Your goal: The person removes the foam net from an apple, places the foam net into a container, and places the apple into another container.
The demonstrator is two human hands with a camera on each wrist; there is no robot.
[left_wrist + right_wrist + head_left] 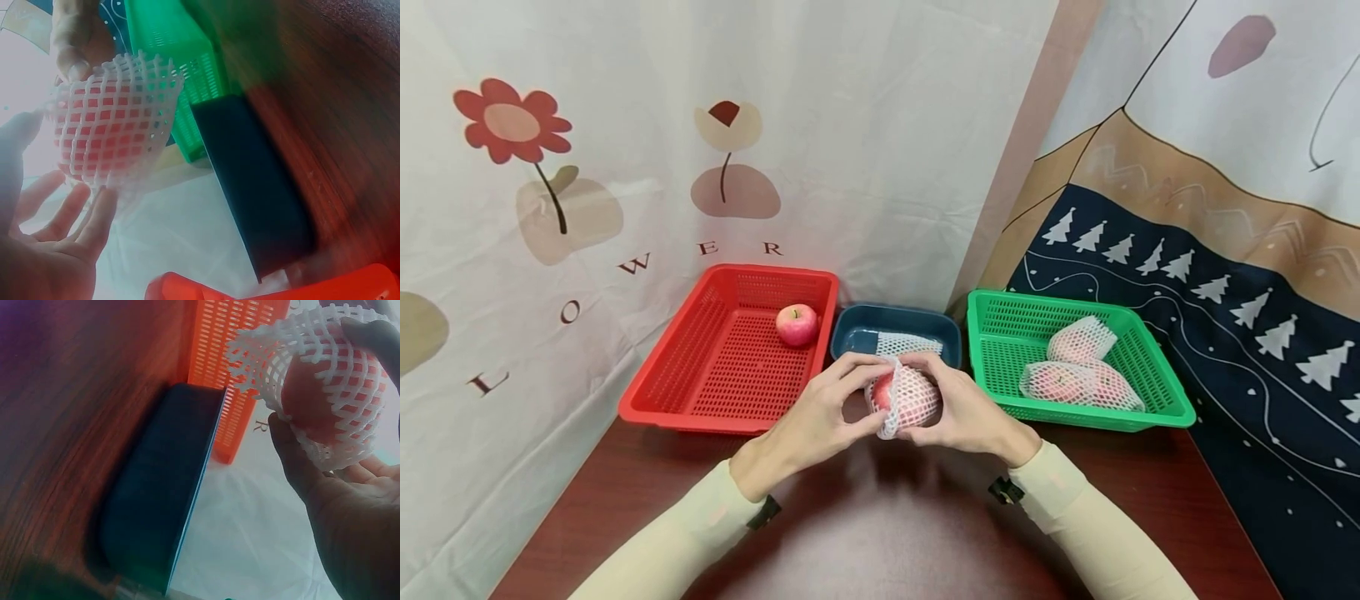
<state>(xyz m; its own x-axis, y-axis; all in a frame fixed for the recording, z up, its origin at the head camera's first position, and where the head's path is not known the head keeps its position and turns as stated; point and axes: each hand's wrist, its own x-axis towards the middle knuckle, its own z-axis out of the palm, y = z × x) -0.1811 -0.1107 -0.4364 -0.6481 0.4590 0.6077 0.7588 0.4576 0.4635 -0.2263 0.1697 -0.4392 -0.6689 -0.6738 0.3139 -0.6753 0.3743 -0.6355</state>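
Note:
Between both hands, above the table, is a red apple (882, 390) partly inside a white foam net sleeve (917, 398). My left hand (816, 417) pinches the sleeve's edge on the left side, thumb below and fingers above. From the right, my right hand (977, 417) grips the netted apple between thumb and fingers. In the right wrist view, bare red skin of the apple (306, 397) shows through the sleeve's mouth, whose loose rim flares to the left. The left wrist view shows the mesh (103, 134) stretched over the fruit, fingertips touching it.
A red basket (658, 367) with one bare apple (797, 324) stands left. Behind the hands, a dark blue tray (951, 340) contains flat white foam netting (906, 343). The green basket (1000, 325) on the right carries several netted apples (1060, 383). A curtain hangs behind the brown table (880, 533).

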